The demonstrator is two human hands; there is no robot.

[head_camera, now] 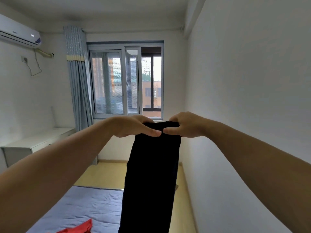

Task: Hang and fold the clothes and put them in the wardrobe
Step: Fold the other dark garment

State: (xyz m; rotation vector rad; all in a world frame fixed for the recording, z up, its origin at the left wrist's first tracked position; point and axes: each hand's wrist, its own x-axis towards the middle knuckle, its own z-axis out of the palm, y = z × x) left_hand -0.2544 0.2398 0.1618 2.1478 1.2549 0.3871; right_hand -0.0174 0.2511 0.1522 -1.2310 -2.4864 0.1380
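A long black garment (151, 174) hangs straight down in front of me, held up at chest height by its top edge. My left hand (134, 126) grips the left part of that edge, thumb in front and fingers behind. My right hand (185, 125) grips the right part the same way, and the two thumbs nearly touch in the middle. The garment's lower end runs out of the frame at the bottom. A red piece of clothing (79, 227) lies on the bed at the bottom edge.
A bed with a blue-grey sheet (87, 204) fills the lower left. A white desk (33, 143) stands against the left wall, a curtain (79, 81) and window (126, 81) lie ahead. A white wall (244, 98) is close on the right. Wood floor (109, 174) shows beyond the bed.
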